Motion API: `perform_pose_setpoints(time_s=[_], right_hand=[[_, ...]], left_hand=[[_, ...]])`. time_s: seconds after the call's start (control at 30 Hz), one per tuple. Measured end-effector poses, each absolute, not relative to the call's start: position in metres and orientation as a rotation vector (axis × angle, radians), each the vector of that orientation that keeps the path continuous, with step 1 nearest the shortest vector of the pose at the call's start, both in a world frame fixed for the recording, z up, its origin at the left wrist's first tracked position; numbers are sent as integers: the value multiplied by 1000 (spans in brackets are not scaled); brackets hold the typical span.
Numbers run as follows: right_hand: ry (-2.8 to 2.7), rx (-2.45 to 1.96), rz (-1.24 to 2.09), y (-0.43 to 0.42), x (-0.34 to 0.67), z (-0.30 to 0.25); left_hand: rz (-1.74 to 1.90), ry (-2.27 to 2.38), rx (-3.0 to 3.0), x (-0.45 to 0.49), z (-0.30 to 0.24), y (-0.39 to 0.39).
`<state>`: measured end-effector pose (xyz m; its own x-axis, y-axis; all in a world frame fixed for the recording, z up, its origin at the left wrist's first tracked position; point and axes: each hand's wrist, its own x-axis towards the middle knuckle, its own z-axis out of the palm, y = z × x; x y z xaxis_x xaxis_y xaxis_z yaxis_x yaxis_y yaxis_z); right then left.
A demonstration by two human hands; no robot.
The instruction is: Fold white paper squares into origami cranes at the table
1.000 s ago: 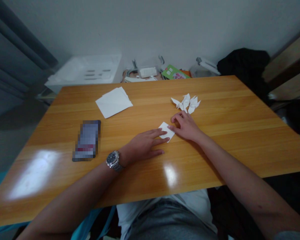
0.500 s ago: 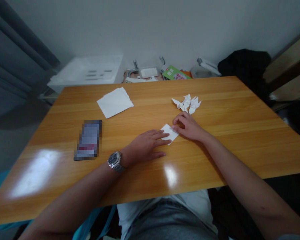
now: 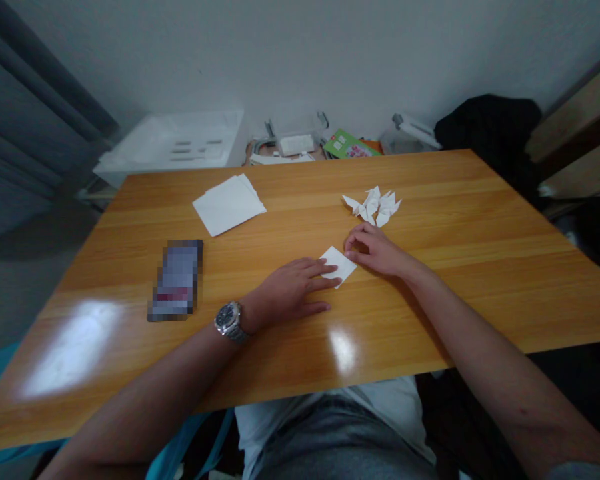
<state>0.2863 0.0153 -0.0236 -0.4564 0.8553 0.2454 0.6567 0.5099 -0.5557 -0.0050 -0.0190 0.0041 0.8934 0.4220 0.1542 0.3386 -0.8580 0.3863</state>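
Observation:
A small folded square of white paper (image 3: 342, 265) lies flat on the table between my hands, one corner pointing away from me. My left hand (image 3: 295, 287) rests palm down with its fingers spread, the fingertips lying over the paper's left side. At the paper's upper right edge is my right hand (image 3: 373, 250), its fingers curled and the thumb and forefinger tips close together on the paper. Just beyond the right hand sits a cluster of white folded paper figures (image 3: 373, 205) with pointed wings.
Loose white paper sheets (image 3: 230, 205) are stacked at the back left of the wooden table (image 3: 430, 307). A phone (image 3: 177, 279) with a blurred screen lies at the left. Past the far edge are a white tray (image 3: 175, 140), a green booklet (image 3: 349, 144) and a black cloth item (image 3: 487, 127).

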Motion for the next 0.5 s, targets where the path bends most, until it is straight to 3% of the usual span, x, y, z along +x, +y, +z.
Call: perform_pose_setpoints(time_s=[0.5], right_hand=[[-2173,-1262,518,10,280,-21]], left_hand=[[384,560,2738,-2,-6,-17]])
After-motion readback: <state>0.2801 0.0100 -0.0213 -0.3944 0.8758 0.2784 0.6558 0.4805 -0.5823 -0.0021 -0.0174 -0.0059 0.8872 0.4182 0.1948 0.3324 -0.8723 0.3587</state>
